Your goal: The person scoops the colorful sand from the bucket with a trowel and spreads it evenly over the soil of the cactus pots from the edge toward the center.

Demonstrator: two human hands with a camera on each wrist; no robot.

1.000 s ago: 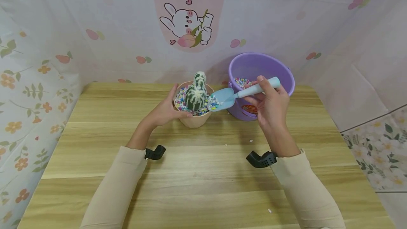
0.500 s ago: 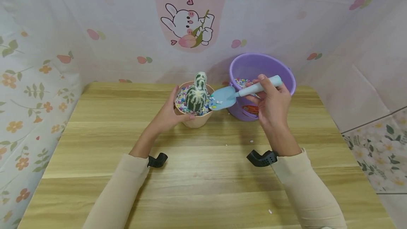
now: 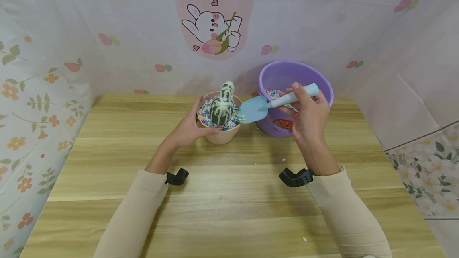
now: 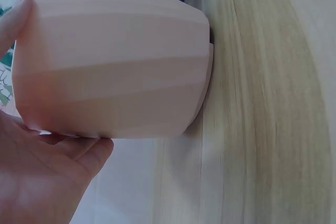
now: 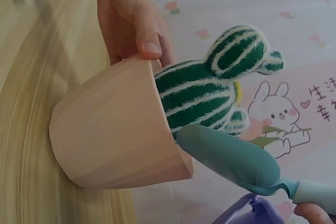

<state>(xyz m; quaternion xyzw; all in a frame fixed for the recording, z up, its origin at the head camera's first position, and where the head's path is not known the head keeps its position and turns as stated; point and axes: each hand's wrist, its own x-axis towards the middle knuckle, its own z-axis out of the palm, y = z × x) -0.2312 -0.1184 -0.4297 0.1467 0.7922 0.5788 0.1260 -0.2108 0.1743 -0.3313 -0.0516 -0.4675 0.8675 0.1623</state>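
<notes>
A peach flowerpot (image 3: 221, 136) stands on the table, holding a green-and-white cactus (image 3: 221, 109) with colourful pebbles (image 3: 204, 115) around it. My left hand (image 3: 186, 128) grips the pot from the left, thumb along the near rim and fingers round the side. In the left wrist view those fingers (image 4: 86, 153) press against the pot's wall. My right hand (image 3: 311, 120) holds a light-blue garden trowel (image 3: 254, 110) by its pale handle. The trowel's blade tilts down at the pot's right rim, with a few pebbles at its tip. In the right wrist view the blade (image 5: 231, 156) overlaps the rim beside the cactus.
A purple bucket (image 3: 287, 74) with more pebbles (image 3: 273, 93) inside stands right behind the trowel and right hand. A patterned cloth (image 3: 143, 31) hangs at the table's back edge. A few stray pebbles lie on the wooden table (image 3: 222, 198).
Pebbles have slid off the trowel's blade toward the pot, leaving only a few at the tip. The blade has tilted further. The left hand keeps its hold on the flowerpot.
</notes>
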